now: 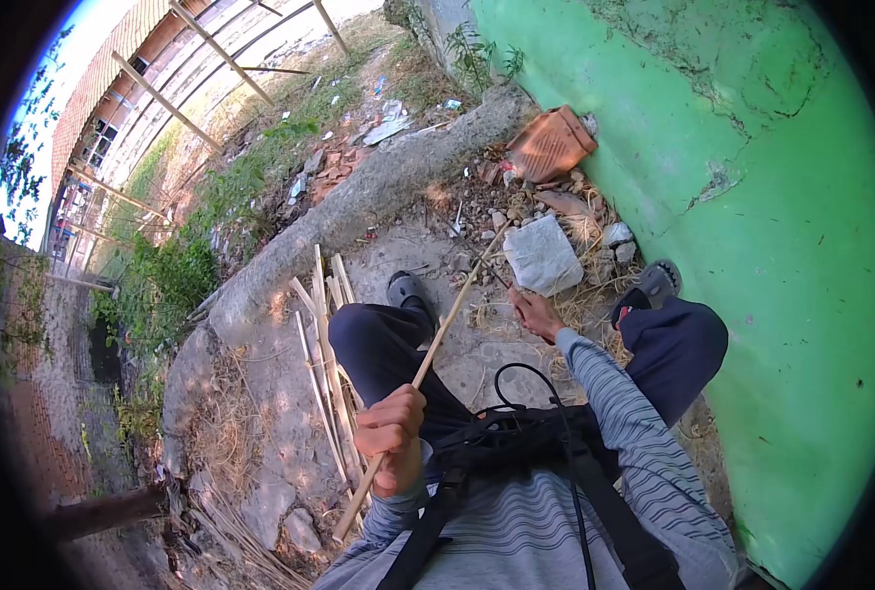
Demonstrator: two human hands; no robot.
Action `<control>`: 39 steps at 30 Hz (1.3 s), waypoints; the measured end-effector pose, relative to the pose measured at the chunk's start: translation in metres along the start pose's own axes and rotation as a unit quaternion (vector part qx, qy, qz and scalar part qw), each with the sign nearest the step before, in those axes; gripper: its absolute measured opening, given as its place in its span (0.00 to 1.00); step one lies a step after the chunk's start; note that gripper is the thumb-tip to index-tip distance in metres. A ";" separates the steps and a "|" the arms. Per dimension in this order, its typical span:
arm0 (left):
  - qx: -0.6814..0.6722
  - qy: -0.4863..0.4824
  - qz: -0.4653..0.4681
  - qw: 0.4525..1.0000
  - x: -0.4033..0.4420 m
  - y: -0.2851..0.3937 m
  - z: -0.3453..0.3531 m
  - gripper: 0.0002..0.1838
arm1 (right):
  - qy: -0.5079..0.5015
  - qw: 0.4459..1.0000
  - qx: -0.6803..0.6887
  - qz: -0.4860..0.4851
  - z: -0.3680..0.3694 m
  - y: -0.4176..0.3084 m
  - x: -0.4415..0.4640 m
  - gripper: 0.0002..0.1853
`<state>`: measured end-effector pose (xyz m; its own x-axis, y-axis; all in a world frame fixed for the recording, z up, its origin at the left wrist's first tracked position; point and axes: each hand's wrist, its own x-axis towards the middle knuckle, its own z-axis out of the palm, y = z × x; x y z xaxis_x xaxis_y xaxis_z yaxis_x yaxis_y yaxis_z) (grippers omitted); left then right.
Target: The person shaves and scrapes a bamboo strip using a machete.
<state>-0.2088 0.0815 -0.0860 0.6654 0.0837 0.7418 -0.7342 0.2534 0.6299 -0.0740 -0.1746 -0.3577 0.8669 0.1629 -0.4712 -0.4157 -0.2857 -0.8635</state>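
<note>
My left hand (390, 438) is closed in a fist around a long, pale wooden stick (449, 326). The stick slants from beside my left side, past my left knee, to the rubble ahead. My right hand (536, 313) is closed too, just right of the stick's far part. From its fingers a thin, dark, blade-like tool (499, 281) points toward the stick; its kind and any handle are hidden. Directly beyond that hand lies a whitish stone block (544, 256). Several pale wooden strips (331, 369) lie on the ground left of my left leg.
A green wall (801, 246) rises close on my right. An orange clay tile (553, 145) leans among rubble at its foot. A raised concrete ridge (359, 202) curves across ahead and left, with shrubs (177, 280) beyond. A black cord (528, 368) loops at my waist.
</note>
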 end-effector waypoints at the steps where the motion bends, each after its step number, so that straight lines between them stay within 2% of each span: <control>1: 0.048 0.008 -0.013 0.999 0.002 0.001 0.000 0.37 | -0.017 0.999 0.049 0.008 0.001 -0.001 0.001 0.38; 2: 0.094 0.015 -0.026 0.995 0.004 0.002 -0.001 0.38 | -0.017 0.999 0.050 0.006 0.001 -0.003 0.001 0.38; 3: 0.080 -0.056 -0.019 0.995 0.013 0.002 -0.010 0.38 | -0.032 0.997 0.068 0.004 0.000 -0.004 0.002 0.37; 4: 0.078 -0.058 -0.018 0.995 0.014 0.004 -0.007 0.38 | -0.046 0.995 0.086 0.002 -0.001 -0.005 0.002 0.36; 6: 0.239 -0.025 -0.087 0.967 0.022 0.012 0.002 0.42 | -0.043 0.995 0.087 0.005 0.000 -0.007 0.002 0.35; 7: 0.227 -0.090 -0.105 0.964 0.021 0.017 -0.010 0.40 | -0.041 0.995 0.087 0.008 0.001 -0.008 0.003 0.35; 8: 0.215 -0.154 -0.123 0.956 0.020 0.023 -0.021 0.43 | -0.039 0.995 0.089 0.007 0.001 -0.009 0.004 0.35; 10: 0.296 -0.169 -0.299 0.891 0.013 0.031 -0.020 0.50 | -0.032 0.997 0.069 0.004 0.003 -0.011 0.004 0.34; 11: 0.283 -0.162 -0.360 0.874 0.008 0.024 -0.024 0.59 | -0.033 0.997 0.072 0.003 0.005 -0.012 0.002 0.34; 12: 0.284 -0.164 -0.360 0.874 0.003 0.015 -0.026 0.59 | -0.029 0.998 0.060 0.002 0.005 -0.013 0.001 0.34; 14: 0.174 -0.054 -0.390 0.903 -0.003 -0.008 -0.025 0.59 | -0.021 0.999 0.050 -0.001 0.003 -0.015 -0.001 0.34; 16: 0.190 -0.036 -0.376 0.906 -0.009 -0.032 -0.029 0.56 | -0.007 0.999 0.024 -0.024 0.004 -0.016 -0.003 0.34; 18: 0.361 -0.142 -0.267 0.882 -0.013 -0.059 -0.038 0.51 | -0.012 0.999 0.032 -0.025 0.004 -0.013 0.001 0.35; 19: 0.328 -0.099 -0.261 0.902 -0.003 -0.062 -0.025 0.45 | -0.018 0.999 0.040 -0.025 0.005 -0.012 0.000 0.35; 20: 0.330 -0.098 -0.261 0.902 -0.005 -0.076 -0.027 0.45 | -0.019 0.999 0.039 -0.025 0.006 -0.011 0.000 0.35; 22: 0.177 -0.029 -0.228 0.957 -0.005 -0.111 -0.029 0.43 | -0.019 0.999 0.039 -0.010 0.004 -0.011 -0.001 0.34; 23: 0.174 -0.014 -0.185 0.967 0.000 -0.120 -0.022 0.28 | -0.018 0.999 0.039 -0.010 0.003 -0.011 -0.002 0.34; 24: 0.173 -0.014 -0.185 0.967 0.003 -0.133 -0.026 0.28 | -0.007 0.999 -0.012 -0.035 0.003 -0.010 -0.001 0.32; 25: 0.099 -0.038 -0.213 0.971 0.001 -0.150 -0.037 0.24 | 0.005 0.996 -0.063 -0.060 0.002 -0.009 -0.001 0.29; 26: 0.026 -0.061 -0.241 0.968 -0.001 -0.164 -0.043 0.32 | 0.006 0.996 -0.064 -0.059 0.002 -0.006 -0.001 0.29; 27: 0.079 -0.033 -0.211 0.974 0.000 -0.173 -0.035 0.41 | 0.011 0.994 -0.077 -0.081 0.002 -0.007 -0.002 0.26; 29: 0.067 0.000 -0.189 0.980 0.007 -0.178 -0.038 0.39 | 0.018 0.991 -0.089 -0.102 0.002 -0.007 -0.005 0.23; 30: 0.055 0.033 -0.168 0.984 0.010 -0.179 -0.036 0.38 | 0.019 0.993 -0.046 -0.105 0.003 -0.016 -0.015 0.20; 32: 0.036 0.052 -0.142 0.988 0.043 -0.144 -0.008 0.35 | 0.019 0.994 0.000 -0.104 0.003 -0.034 -0.036 0.20; 34: 0.023 0.082 -0.149 0.985 0.073 -0.112 0.007 0.35 | -0.044 0.993 0.089 -0.071 -0.002 -0.056 -0.055 0.16; 35: 0.027 0.084 -0.151 0.985 0.087 -0.100 0.011 0.35 | -0.080 0.985 0.142 -0.048 -0.006 -0.066 -0.066 0.12; 37: 0.025 0.027 -0.167 0.985 0.114 -0.083 0.018 0.35 | -0.105 0.975 0.194 -0.036 -0.011 -0.078 -0.080 0.12; 39: 0.026 0.028 -0.188 0.981 0.135 -0.070 0.030 0.35 | -0.123 0.961 0.247 -0.030 -0.021 -0.100 -0.107 0.16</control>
<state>-0.0717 0.0460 -0.0228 0.8957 0.0463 0.4423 -0.4406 0.2274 0.8684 -0.1197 -0.1830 -0.2174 0.8275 0.4010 -0.3930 -0.4991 0.2046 -0.8421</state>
